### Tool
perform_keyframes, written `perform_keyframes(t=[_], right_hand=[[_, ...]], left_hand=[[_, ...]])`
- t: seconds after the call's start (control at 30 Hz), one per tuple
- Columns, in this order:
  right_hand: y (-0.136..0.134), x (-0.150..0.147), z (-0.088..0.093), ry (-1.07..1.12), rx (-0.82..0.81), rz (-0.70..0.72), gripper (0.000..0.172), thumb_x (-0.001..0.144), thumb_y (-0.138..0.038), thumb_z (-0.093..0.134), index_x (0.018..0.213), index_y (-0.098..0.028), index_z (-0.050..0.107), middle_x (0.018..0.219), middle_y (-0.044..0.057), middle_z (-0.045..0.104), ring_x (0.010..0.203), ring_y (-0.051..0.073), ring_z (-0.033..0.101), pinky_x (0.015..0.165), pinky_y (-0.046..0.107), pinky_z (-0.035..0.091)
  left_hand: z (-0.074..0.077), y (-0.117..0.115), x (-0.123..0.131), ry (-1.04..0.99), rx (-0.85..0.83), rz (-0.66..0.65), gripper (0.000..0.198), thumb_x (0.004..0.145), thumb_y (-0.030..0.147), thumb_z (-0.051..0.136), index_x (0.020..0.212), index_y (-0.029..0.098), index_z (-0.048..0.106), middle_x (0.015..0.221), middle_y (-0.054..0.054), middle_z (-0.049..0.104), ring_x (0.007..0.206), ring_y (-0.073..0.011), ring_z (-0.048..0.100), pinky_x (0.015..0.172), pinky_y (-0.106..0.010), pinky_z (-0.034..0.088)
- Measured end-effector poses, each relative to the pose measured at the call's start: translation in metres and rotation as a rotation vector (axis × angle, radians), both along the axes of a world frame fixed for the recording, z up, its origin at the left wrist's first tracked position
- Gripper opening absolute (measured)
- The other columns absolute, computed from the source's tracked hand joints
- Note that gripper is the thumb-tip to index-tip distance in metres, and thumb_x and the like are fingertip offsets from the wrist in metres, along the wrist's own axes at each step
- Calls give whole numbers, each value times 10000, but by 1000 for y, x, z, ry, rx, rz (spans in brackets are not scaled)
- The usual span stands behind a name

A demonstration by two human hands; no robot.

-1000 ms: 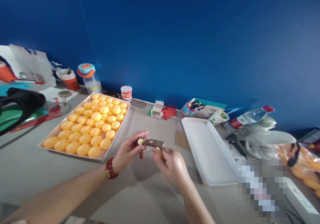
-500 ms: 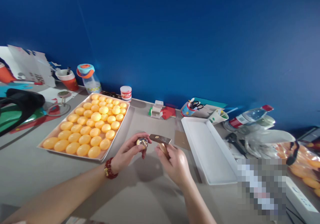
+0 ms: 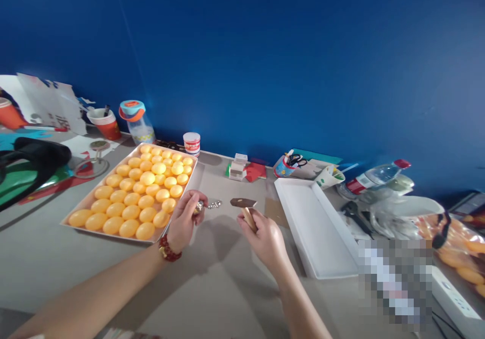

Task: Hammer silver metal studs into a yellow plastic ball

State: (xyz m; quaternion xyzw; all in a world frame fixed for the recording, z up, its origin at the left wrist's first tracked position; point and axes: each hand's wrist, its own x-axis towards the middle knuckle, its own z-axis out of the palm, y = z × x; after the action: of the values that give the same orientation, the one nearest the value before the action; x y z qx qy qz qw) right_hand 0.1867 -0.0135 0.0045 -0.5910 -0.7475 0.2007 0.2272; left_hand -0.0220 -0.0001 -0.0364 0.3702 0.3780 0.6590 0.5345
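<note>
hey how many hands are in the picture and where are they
2. The left hand holds something small and shiny near the tray of orange balls; the right hand grips a hammer left of the white tray. No other hand shows.

Left hand shifts left toward ball tray; gap to hammer widens; silvery chain now shows, trailing right.

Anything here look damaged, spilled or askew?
The white paper at far left has a ragged top edge, so it looks torn. The bottle at right seems to lean, though the lens may exaggerate that. No spill shows near the hammer.
</note>
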Motion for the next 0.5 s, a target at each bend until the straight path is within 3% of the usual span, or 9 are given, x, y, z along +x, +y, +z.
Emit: perform_keyframes(t=[0.17, 0.5], right_hand=[[25, -10, -5, -91, -70, 66, 167, 851, -245, 556, 984, -220, 654, 912, 41, 734, 783, 194, 669, 650, 229, 410], [85, -46, -31, -207, -86, 159, 238, 834, -134, 497, 967, -227, 671, 1030, 43, 707, 880, 181, 641, 686, 222, 397]], left_hand=[[-3, -4, 3, 121, -24, -25, 272, 921, 399, 495, 793, 172, 570, 698, 14, 555, 412, -33, 349, 380, -174, 244], [0, -9, 1, 227, 15, -88, 363, 923, 416, 484, 683, 152, 552, 666, 0, 532, 485, -63, 352, 405, -164, 248]])
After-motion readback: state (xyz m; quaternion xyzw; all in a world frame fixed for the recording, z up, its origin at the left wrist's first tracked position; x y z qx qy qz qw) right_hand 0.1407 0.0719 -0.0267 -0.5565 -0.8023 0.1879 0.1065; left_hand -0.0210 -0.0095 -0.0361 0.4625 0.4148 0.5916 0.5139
